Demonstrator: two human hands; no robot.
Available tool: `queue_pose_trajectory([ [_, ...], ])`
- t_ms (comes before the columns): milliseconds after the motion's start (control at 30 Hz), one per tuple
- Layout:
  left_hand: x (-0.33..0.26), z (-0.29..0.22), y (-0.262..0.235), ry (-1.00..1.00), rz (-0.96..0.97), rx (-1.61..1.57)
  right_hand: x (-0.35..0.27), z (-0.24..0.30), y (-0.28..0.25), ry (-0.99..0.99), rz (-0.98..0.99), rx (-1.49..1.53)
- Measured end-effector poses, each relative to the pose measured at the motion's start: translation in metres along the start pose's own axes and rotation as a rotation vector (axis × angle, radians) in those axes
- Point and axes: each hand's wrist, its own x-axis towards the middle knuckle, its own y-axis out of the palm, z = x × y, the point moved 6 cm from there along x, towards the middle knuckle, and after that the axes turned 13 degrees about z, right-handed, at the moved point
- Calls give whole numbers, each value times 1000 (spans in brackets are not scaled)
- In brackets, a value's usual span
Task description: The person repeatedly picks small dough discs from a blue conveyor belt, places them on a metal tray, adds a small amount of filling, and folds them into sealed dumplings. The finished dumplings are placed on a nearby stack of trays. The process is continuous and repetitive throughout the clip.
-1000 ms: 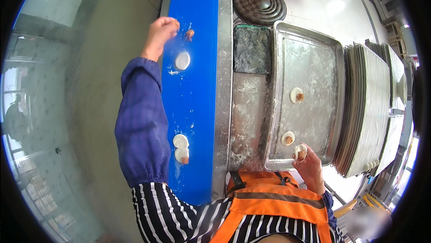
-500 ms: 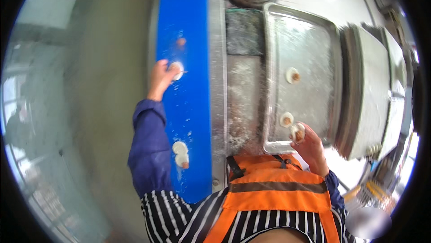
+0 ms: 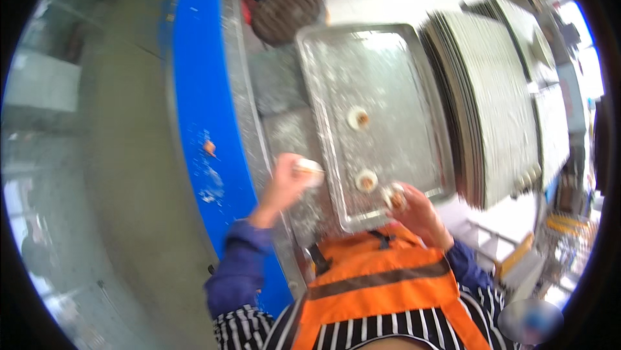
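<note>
My left hand [image 3: 283, 185] is closed round a small white dough piece [image 3: 311, 173] with a brownish streak on it, above the metal strip between the blue belt and the tray. Motion blurs this hand somewhat. Over the tray's near edge, my right hand [image 3: 420, 214] grips another white dough piece [image 3: 391, 192] with brown filling showing. Two round white dough pieces with brown filling, a farther one [image 3: 354, 118] and a nearer one [image 3: 366, 180], lie on the metal tray [image 3: 404, 123].
The long blue belt [image 3: 204, 85] runs along the left, with an orange-brown crumb [image 3: 209, 148] and white flecks on it. Stacked grey-white trays or boards [image 3: 495, 91] stand to the right. A dark round ridged stool top [image 3: 288, 15] is beyond the tray.
My left hand has brought its dough piece off the belt, rightward and nearer the tray. My right hand still holds its piece by the tray's near edge. The whole view has shifted and tilted.
</note>
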Motion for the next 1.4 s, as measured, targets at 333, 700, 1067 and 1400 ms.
queue_pose_trajectory([
  [333,115,12,136,35,-214,809,-27,49,0,-132,-35,-381],
  [700,71,-88,131,-15,210,-144,4,86,42,7,233,25],
  [1067,40,-125,165,-20,186,-433,22,96,45,55,153,-402],
  [1400,43,-113,171,42,119,-436,23,114,21,-33,-67,-1009],
])
